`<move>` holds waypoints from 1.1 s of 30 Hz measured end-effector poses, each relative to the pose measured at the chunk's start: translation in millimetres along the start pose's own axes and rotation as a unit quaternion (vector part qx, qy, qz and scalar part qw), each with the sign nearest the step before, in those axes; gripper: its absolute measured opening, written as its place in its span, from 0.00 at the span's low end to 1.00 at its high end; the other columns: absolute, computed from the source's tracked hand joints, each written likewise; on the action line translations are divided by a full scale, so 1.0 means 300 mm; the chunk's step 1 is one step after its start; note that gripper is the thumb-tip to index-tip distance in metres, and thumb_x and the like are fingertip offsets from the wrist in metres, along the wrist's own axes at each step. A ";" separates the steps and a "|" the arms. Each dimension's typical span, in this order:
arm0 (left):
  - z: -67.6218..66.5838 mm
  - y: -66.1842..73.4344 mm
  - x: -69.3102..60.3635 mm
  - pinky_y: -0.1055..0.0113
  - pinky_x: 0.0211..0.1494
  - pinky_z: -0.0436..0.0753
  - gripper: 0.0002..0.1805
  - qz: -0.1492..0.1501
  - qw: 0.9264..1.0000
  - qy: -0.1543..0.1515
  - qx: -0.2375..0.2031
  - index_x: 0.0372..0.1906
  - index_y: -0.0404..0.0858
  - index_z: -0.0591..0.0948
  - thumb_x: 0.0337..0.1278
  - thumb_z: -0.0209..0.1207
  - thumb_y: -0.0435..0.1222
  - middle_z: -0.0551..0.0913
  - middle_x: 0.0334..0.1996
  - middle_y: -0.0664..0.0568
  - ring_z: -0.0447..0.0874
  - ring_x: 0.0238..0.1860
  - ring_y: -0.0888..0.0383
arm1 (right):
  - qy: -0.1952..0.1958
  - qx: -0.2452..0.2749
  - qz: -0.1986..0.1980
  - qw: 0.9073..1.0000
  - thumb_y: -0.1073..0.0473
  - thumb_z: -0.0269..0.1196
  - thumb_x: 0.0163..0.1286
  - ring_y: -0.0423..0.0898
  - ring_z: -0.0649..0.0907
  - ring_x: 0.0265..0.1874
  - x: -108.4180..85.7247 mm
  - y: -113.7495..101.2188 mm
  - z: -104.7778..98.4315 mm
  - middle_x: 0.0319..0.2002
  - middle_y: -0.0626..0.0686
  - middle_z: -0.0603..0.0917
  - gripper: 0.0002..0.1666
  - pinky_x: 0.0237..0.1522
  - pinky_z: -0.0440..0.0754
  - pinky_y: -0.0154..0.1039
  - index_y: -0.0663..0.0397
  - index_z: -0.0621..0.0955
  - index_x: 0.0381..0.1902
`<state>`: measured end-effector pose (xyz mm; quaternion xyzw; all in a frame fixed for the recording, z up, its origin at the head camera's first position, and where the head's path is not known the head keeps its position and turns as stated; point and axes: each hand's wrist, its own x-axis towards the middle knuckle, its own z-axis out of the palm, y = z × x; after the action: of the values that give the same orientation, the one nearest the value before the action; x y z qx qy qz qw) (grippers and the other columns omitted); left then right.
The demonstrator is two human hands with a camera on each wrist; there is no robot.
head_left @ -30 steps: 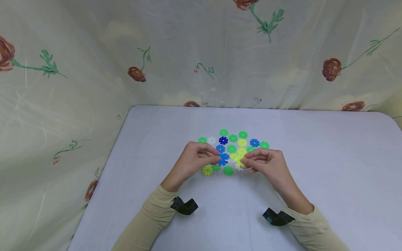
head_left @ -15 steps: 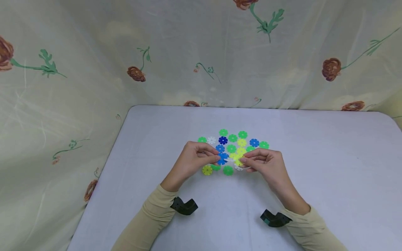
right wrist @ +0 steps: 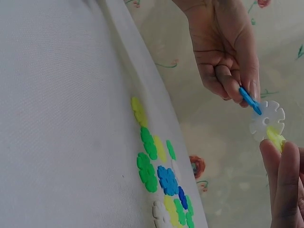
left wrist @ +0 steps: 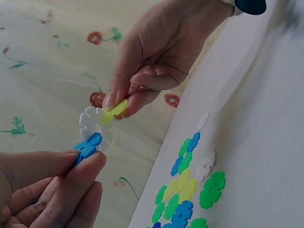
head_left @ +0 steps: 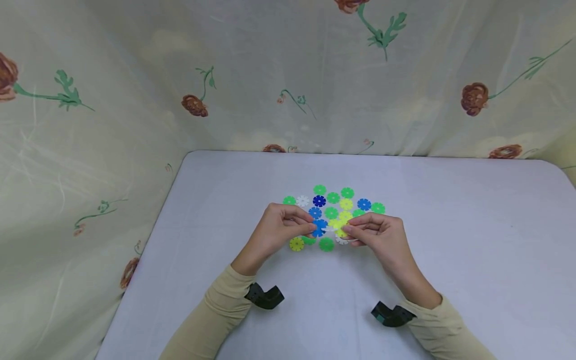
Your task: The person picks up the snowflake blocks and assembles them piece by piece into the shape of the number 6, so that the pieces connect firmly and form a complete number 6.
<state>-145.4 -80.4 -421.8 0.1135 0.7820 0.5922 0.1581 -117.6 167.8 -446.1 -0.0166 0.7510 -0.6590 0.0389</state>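
Between the thumb and fingers of my left hand (head_left: pixel 275 229) is a blue notched plastic disc (left wrist: pixel 86 148). My right hand (head_left: pixel 386 234) pinches a yellow notched disc (left wrist: pixel 115 111). A white notched disc (left wrist: pixel 89 121) stands between the two, joined at its edge to the blue disc on one side and the yellow on the other. All three are held up off the table, as both wrist views show. In the head view they overlap the loose discs behind, so their outlines are hard to separate.
Several loose notched discs, among them a green disc (head_left: pixel 326 244), a dark blue disc (head_left: pixel 319 201) and a yellow disc (head_left: pixel 297 244), lie spread on the white table (head_left: pixel 216 200) beyond and below the hands. A flowered curtain (head_left: pixel 252 75) hangs behind the table.
My right hand and wrist have shifted slightly to the left. The left hand stays almost still, and both hands keep their pinch on the joined discs.
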 end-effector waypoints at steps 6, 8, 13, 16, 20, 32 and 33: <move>-0.002 0.000 0.001 0.65 0.46 0.89 0.06 -0.002 1.000 0.000 0.005 0.40 0.35 0.89 0.61 0.71 0.34 0.91 0.35 0.43 0.91 0.40 0.36 | -0.003 0.002 0.007 1.000 0.60 0.73 0.67 0.41 0.92 0.31 0.000 -0.003 -0.001 0.31 0.43 0.92 0.16 0.34 0.91 0.39 0.71 0.85 0.42; -0.005 0.000 0.001 0.61 0.48 0.89 0.07 0.002 1.000 -0.003 0.006 0.40 0.35 0.89 0.62 0.71 0.34 0.91 0.35 0.44 0.91 0.40 0.36 | -0.004 0.001 0.009 1.000 0.60 0.73 0.67 0.42 0.92 0.31 0.001 -0.002 -0.001 0.31 0.43 0.92 0.16 0.34 0.91 0.39 0.71 0.85 0.42; -0.016 -0.004 0.001 0.49 0.53 0.89 0.07 0.010 1.000 -0.008 -0.003 0.42 0.35 0.89 0.62 0.70 0.35 0.91 0.36 0.44 0.91 0.42 0.36 | -0.009 0.008 0.014 1.000 0.58 0.74 0.67 0.42 0.92 0.31 0.002 0.002 0.003 0.31 0.43 0.92 0.15 0.34 0.91 0.39 0.67 0.86 0.41; -0.021 -0.007 0.002 0.44 0.55 0.88 0.08 0.011 1.000 -0.011 -0.012 0.43 0.35 0.89 0.63 0.70 0.35 0.91 0.37 0.43 0.90 0.43 0.35 | -0.014 0.012 0.014 1.000 0.57 0.74 0.67 0.42 0.92 0.33 0.003 0.006 0.002 0.32 0.43 0.92 0.15 0.35 0.92 0.40 0.66 0.86 0.42; -0.021 -0.012 0.004 0.39 0.56 0.86 0.09 0.020 0.999 -0.015 -0.023 0.44 0.35 0.89 0.63 0.70 0.35 0.90 0.37 0.43 0.89 0.43 0.33 | -0.024 0.003 0.010 1.000 0.58 0.72 0.68 0.41 0.92 0.34 0.004 0.008 -0.005 0.32 0.43 0.92 0.16 0.35 0.91 0.39 0.67 0.85 0.43; -0.026 -0.004 -0.001 0.43 0.57 0.87 0.11 0.011 0.999 -0.009 -0.033 0.46 0.34 0.89 0.65 0.69 0.37 0.92 0.39 0.45 0.91 0.39 0.59 | -0.061 -0.012 0.010 0.998 0.58 0.70 0.71 0.41 0.91 0.34 0.005 0.002 -0.021 0.32 0.41 0.92 0.16 0.31 0.89 0.37 0.70 0.87 0.45; -0.026 -0.004 -0.001 0.42 0.56 0.87 0.11 0.013 0.999 -0.007 -0.034 0.46 0.34 0.89 0.65 0.69 0.36 0.92 0.39 0.45 0.91 0.39 0.59 | -0.068 -0.013 0.012 0.998 0.58 0.69 0.72 0.41 0.91 0.34 0.006 0.002 -0.022 0.32 0.41 0.92 0.16 0.30 0.89 0.37 0.70 0.86 0.45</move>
<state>-148.0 -87.7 -421.0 0.1229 0.7587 0.6195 0.1596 -119.9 174.3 -446.0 -0.0526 0.7550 -0.6462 0.0979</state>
